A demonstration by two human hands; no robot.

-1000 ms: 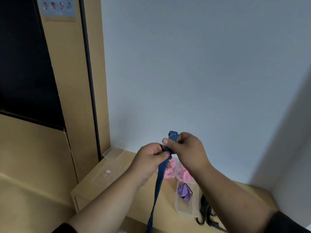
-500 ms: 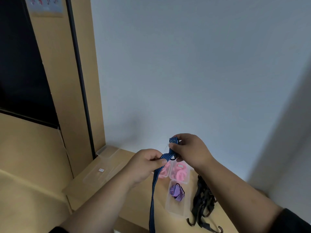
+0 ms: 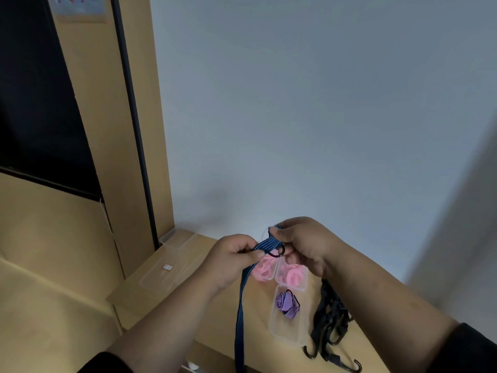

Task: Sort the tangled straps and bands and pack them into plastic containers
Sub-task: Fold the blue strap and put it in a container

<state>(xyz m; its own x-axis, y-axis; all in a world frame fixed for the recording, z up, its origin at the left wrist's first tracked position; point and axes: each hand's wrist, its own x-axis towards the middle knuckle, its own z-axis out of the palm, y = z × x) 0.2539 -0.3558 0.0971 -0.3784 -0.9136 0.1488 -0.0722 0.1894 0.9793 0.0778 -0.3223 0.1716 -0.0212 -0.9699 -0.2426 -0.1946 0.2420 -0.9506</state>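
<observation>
Now both hands pinch the blue strap (image 3: 265, 244) above the tabletop (image 3: 215, 313): left hand (image 3: 232, 261) w/ thumb & fingers below, right hand (image 3: 301, 242) at its hook end. Strap hangs down left of the containers (image 3: 286, 329); black straps (image 3: 329, 321) lie right of them.

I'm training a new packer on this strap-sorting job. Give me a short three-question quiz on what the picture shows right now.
1. True or false: both the left hand and the right hand hold the blue striped strap.
2. What colour are the bands in the two far compartments of the clear container?
3. The black hooked straps lie: A) in the container, B) on the table right of the container, C) on the lid.

Key: 1 true; 2 pink; 3 B.
</observation>
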